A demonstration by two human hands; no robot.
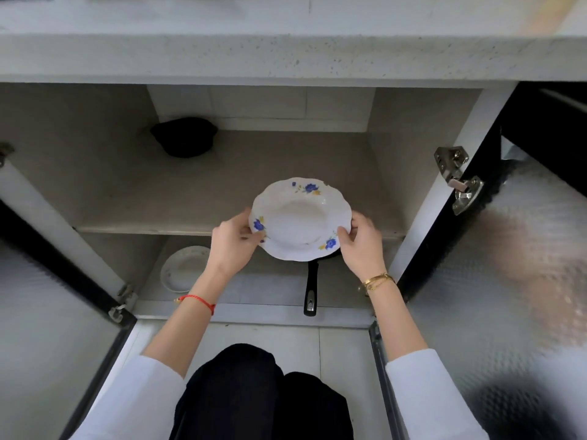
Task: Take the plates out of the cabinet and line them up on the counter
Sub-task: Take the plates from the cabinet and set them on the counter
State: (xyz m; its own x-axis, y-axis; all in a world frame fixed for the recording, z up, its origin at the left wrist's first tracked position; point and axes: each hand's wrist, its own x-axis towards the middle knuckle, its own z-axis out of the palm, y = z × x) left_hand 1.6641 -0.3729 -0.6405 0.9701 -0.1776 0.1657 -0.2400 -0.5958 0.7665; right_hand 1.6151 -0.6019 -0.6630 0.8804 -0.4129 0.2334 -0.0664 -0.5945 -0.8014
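A white scalloped plate with blue flowers [300, 219] is held level in front of the cabinet's middle shelf [133, 228]. My left hand [232, 246] grips its left rim and my right hand [362, 246] grips its right rim. A second white plate [184, 268] lies on the cabinet floor at the lower left, below the shelf. The grey stone counter [286, 55] runs across the top of the view, above the open cabinet.
A black frying pan with its handle [311, 290] pointing toward me sits on the cabinet floor under the held plate. A black pot [184, 138] stands at the back left of the shelf. Both cabinet doors [508, 281] stand open on either side. My knees are below.
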